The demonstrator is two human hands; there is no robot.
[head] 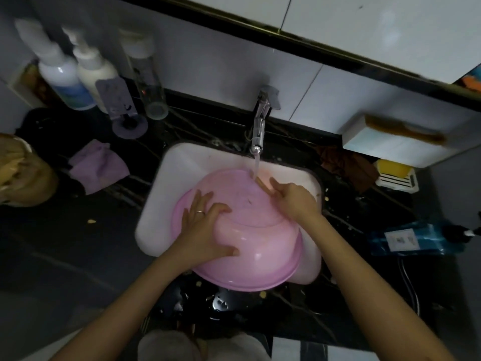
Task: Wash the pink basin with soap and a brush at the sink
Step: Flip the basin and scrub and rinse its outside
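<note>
Over the white sink [156, 204] the pink basin [242, 246] lies upside down and tilted, its far edge under the running stream from the faucet [260, 118] and its near rim hanging past the sink's near edge above the dark tabletop [78, 256]. The left hand [205, 225] lies flat on the basin's upturned bottom and left wall, fingers [200, 201] spread wide, thumb along the side; it steadies the basin without closing on anything. The right hand [294, 196] rests on the far right of the bottom, fingers straight and close together, reaching toward the water; it holds nothing.

I judge the task to be at a wetting or rinsing stage. No suds show on the basin and neither hand has a brush, so I cannot tell whether soaping and scrubbing are over or not yet begun. A brown brush [403, 131] lies on top of a white box [385, 147] at the far right, well apart from both hands.

Counted: one basin, one sink, one faucet, one brush, two hands. At the far left stand two white pump bottles [65, 74], a clear container [148, 76] beside them, and one purple cloth [99, 165] lies on the tabletop. One blue bottle [416, 238] lies at the right, and one yellow bar, perhaps soap [393, 170], sits in a dish under the box.
</note>
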